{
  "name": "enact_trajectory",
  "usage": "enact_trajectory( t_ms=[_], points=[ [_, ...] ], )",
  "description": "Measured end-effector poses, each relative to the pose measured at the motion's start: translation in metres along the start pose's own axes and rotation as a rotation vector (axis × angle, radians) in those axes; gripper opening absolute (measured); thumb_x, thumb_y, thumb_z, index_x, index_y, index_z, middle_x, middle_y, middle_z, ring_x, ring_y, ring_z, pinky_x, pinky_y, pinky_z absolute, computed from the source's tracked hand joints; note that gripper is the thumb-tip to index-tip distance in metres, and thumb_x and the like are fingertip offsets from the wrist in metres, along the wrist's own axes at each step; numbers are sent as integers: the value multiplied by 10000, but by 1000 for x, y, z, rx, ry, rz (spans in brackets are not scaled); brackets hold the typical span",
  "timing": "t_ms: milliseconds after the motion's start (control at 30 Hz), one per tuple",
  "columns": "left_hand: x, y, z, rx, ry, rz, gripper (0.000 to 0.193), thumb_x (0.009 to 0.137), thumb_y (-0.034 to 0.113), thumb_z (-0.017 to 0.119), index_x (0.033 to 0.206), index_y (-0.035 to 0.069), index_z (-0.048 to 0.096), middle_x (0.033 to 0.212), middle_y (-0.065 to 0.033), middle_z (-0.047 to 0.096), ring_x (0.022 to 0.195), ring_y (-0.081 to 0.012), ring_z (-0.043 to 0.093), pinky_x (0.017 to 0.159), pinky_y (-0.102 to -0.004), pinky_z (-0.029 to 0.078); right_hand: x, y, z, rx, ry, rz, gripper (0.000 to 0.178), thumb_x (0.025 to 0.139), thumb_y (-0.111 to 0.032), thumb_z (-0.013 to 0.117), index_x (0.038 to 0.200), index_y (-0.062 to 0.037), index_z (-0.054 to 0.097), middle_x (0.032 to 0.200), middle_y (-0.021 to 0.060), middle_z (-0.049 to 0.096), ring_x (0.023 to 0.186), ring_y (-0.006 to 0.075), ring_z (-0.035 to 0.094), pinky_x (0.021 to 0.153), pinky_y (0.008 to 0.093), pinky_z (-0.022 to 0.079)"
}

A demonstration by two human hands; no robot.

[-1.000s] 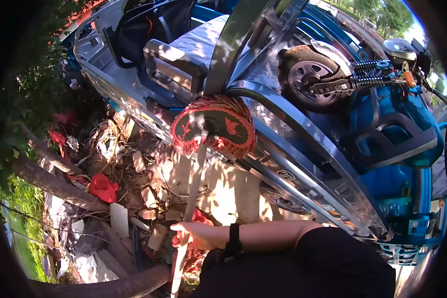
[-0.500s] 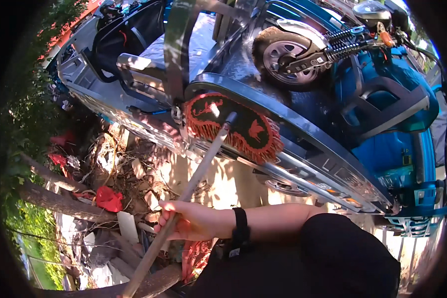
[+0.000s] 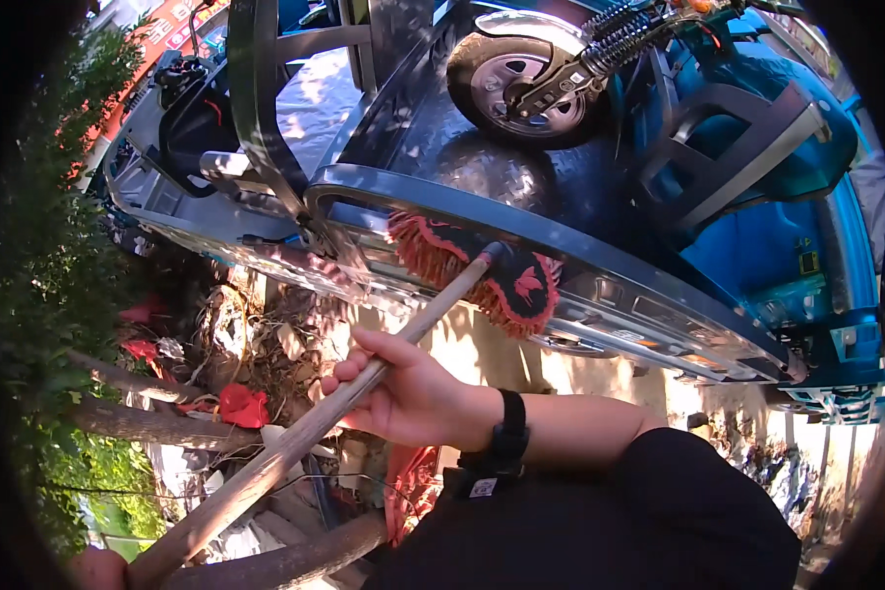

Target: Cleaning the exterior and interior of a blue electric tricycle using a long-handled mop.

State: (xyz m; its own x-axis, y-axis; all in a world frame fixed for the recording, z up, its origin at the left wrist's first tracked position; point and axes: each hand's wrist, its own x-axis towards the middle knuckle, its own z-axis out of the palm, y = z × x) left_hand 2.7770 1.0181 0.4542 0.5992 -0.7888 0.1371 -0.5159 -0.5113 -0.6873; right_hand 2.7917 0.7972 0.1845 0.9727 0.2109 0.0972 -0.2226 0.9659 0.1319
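A long-handled dust mop (image 3: 529,291) with a black and red pad and a reddish fringe lies against the silver side panel (image 3: 610,313) of a vehicle, just below its curved dark rail (image 3: 442,200). Its wooden handle slants down to the lower left. Partway along the handle, my right hand (image 3: 413,391) has its fingers curled round the wood, thumb on the upper side and a black band at the wrist. At the handle's lower end is my left hand (image 3: 98,568), closed on it; only part of that hand shows at the picture's edge.
Behind the rail stands a wheel (image 3: 526,93) with coil springs on a dark metal floor. Blue bodywork (image 3: 747,265) and a dark bar frame (image 3: 737,147) fill the right. At lower left lie branches (image 3: 157,423), a red bag (image 3: 243,405) and litter, beside leafy foliage (image 3: 54,374).
The mop head has shifted right along the panel and turned. My right hand has moved up and right with the handle. My left hand has come into view at lower left.
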Motion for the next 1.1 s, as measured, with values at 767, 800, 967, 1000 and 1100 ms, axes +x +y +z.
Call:
enact_trajectory(
  t_ms=[767,800,967,1000,1100],
  points=[
    [-14,-28,-19,-77,-157,-45,116,666,144,660,741,93,587,594,-104,519,532,-276,508,483,-365,395,84,13,51,-122,421,-19,179,804,-187,467,651,-108,418,575,10,495,596,205,563,637,331,501],
    [-16,-34,-12,-75,-159,-47,116,666,144,660,741,93,587,594,-104,519,532,-276,508,483,-365,395,85,17,54,-121,420,-15,179,804,-187,467,651,-108,418,575,10,495,596,205,563,637,331,501],
    [-5,-47,-2,-189,-25,-134,260,475,84,710,667,34,542,595,-116,503,598,-312,478,574,-380,359,74,14,56,-159,475,-110,184,810,-229,496,683,-116,425,653,13,513,719,204,585,700,345,483],
    [7,-51,-3,-229,-69,-117,264,474,87,716,663,31,541,606,-116,510,609,-311,476,591,-373,359,68,10,55,-140,478,-151,175,810,-228,502,694,-119,427,685,16,516,757,204,582,726,353,474],
    [38,-53,2,-301,-58,-88,261,461,91,724,646,33,549,614,-107,517,609,-305,469,611,-365,357,52,5,52,-49,534,-336,228,797,-230,531,630,-91,460,641,32,529,693,196,553,655,305,448]
  ],
)
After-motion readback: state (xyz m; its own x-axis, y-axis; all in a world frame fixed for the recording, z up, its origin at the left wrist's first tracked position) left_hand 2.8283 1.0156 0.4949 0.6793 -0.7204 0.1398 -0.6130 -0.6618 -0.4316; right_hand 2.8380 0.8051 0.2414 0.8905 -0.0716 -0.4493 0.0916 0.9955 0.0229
